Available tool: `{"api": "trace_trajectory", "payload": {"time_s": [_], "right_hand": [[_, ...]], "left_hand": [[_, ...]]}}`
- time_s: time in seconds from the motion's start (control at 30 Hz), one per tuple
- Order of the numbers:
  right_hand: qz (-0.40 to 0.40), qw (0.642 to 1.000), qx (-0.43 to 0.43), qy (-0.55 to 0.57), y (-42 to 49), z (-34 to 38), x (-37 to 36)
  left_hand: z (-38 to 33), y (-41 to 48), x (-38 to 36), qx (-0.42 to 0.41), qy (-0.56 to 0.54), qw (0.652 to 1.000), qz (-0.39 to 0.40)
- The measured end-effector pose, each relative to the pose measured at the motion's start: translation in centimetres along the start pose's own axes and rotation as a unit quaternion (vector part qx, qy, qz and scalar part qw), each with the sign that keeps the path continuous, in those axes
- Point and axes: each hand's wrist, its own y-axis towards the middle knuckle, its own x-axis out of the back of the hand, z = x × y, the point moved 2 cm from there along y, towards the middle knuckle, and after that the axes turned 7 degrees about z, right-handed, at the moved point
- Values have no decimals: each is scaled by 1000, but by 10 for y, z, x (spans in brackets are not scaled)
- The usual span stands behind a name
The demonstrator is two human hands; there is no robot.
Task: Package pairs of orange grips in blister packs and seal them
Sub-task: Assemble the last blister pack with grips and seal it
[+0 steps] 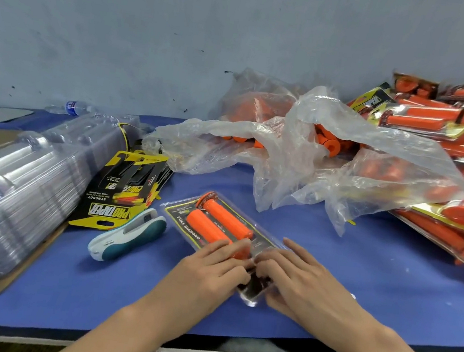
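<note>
Orange grips point(220, 222) are seen seated as a pair in the blister pack point(186, 224) on the table point(374, 271), its near end pinched closed by bent fingers of left hand point(212, 272) and right hand point(301, 279); sealing with the stapler point(128, 234) is judged due next.

I count two orange grips point(226, 219) in one blister pack point(188, 227), one stapler point(129, 233), one water bottle point(72, 107) and one stack of clear shells point(18, 177).

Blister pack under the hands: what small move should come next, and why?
Probably the left hand lifts to fetch the stapler lying just left of the blister pack. Both orange grips already sit inside, while the right hand grips its near end.
</note>
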Motion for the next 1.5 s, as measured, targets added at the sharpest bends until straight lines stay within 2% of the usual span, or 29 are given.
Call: {"api": "trace_trajectory", "payload": {"time_s": [0.1, 0.2, 0.47, 0.57, 0.73, 0.9, 1.17, 1.37, 1.5], "right_hand": [[63, 997, -49, 13, 2, -8, 0], [78, 996, -36, -4, 5, -9, 3], [50, 999, -9, 2, 0, -21, 13], [37, 998, -28, -38, 0, -23, 13], [-32, 991, 2, -131, 1, -27, 10], [-57, 987, 7, -147, 4, -31, 9], [-30, 992, 1, -120, -2, -36, 10], [14, 991, -58, -119, -2, -28, 13], [-34, 997, -11, -69, 10, 6, 6]], "left_hand": [[-2, -4, 1, 7, -52, 999, 9], [-3, -5, 4, 18, -94, 995, 29], [0, -7, 14, 19, -139, 989, 43], [5, -11, 13, 12, -136, 990, 37], [12, -17, 9, 15, -170, 985, -4], [13, -16, 8, 2, -173, 985, -26], [16, -19, 6, -54, -57, 997, -28], [12, -16, 1, -19, 2, 998, -54], [4, 0, 1, -6, 18, 997, -77]]}}
